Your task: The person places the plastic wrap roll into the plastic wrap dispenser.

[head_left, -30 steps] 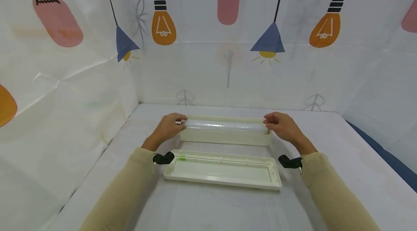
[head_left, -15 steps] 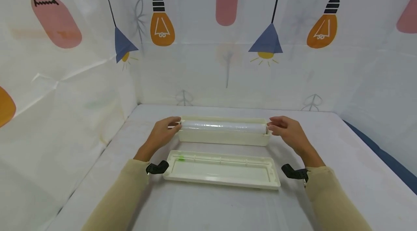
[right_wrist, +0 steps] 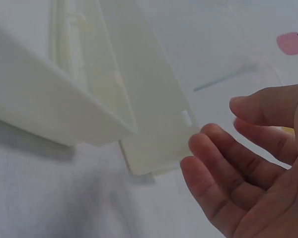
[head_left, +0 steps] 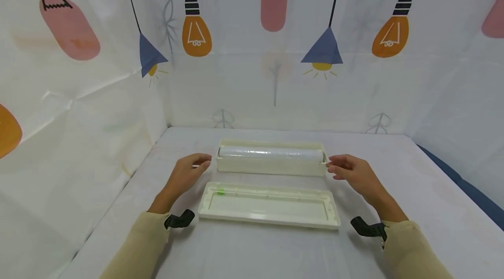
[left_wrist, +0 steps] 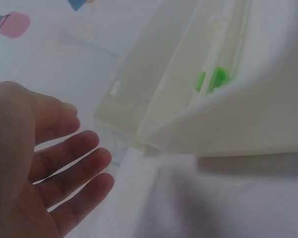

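A roll of clear plastic wrap (head_left: 271,153) lies inside a long cream box (head_left: 271,166) toward the back of the table. In front of the box is its flat cream lid (head_left: 269,211), inner side up, with a small green piece (head_left: 221,192) near its left end. My left hand (head_left: 187,174) is just left of the box, its fingers loosely bent and holding nothing. At the box's right end is my right hand (head_left: 356,176), fingers relaxed; whether a fingertip touches the box I cannot tell. Both wrist views show empty hands beside the box and lid.
The table has a white cover (head_left: 252,252). White sheets with printed lamps (head_left: 197,36) stand behind and on the left side. Black wrist straps (head_left: 180,219) sit on both arms, near the lid's ends.
Both hands have let go of the roll's ends and drawn outward and back toward me. The roll now rests lower in the box. The lid stays where it was.
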`<act>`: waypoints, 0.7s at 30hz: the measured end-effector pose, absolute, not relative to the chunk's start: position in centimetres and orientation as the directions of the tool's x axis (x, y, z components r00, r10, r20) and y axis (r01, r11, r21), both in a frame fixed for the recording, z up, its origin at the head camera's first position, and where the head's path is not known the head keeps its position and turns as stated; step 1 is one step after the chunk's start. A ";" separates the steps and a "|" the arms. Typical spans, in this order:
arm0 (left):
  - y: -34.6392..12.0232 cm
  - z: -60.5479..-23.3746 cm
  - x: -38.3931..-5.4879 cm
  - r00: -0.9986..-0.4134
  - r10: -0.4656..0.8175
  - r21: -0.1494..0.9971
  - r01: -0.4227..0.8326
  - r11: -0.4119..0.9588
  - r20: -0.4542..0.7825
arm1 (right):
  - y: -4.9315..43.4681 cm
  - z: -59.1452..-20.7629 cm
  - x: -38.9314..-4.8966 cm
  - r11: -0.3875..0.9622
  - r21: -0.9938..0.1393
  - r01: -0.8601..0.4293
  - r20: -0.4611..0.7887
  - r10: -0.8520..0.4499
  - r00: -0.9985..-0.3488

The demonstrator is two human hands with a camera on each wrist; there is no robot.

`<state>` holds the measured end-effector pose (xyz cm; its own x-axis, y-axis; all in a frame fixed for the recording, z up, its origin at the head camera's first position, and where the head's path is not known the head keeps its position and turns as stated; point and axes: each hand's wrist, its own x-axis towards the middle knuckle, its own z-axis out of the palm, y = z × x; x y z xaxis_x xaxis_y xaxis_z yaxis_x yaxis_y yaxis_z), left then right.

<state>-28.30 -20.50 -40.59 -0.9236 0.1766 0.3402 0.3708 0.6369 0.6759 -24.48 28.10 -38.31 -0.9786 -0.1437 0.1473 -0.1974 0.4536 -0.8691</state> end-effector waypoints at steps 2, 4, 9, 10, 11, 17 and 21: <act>-20.5 -40.8 -28.1 -0.928 0.193 0.678 0.366 0.637 0.320 | 28.2 -38.5 -24.0 0.473 -0.860 -0.190 0.125 -0.165 -0.978; -20.5 -41.0 -27.9 -0.930 0.211 0.683 0.364 0.634 0.300 | 28.3 -38.7 -23.7 0.497 -0.848 -0.185 0.110 -0.178 -0.978; -21.1 -41.1 -27.6 -0.942 0.255 0.710 0.331 0.622 0.217 | 28.5 -39.2 -23.3 0.498 -0.854 -0.150 0.047 -0.214 -0.976; -21.3 -41.1 -27.5 -0.946 0.261 0.717 0.315 0.622 0.190 | 28.6 -39.4 -23.2 0.498 -0.854 -0.150 0.034 -0.235 -0.971; -21.5 -41.1 -27.5 -0.949 0.270 0.722 0.303 0.622 0.166 | 28.7 -39.6 -23.1 0.494 -0.858 -0.140 0.017 -0.246 -0.969; -21.8 -41.3 -27.7 -0.940 0.341 0.789 0.230 0.570 0.027 | 29.2 -40.2 -22.4 0.502 -0.856 -0.124 -0.034 -0.293 -0.956; -22.0 -41.3 -27.7 -0.935 0.353 0.807 0.184 0.561 -0.031 | 29.0 -40.4 -22.2 0.521 -0.847 -0.109 -0.071 -0.313 -0.947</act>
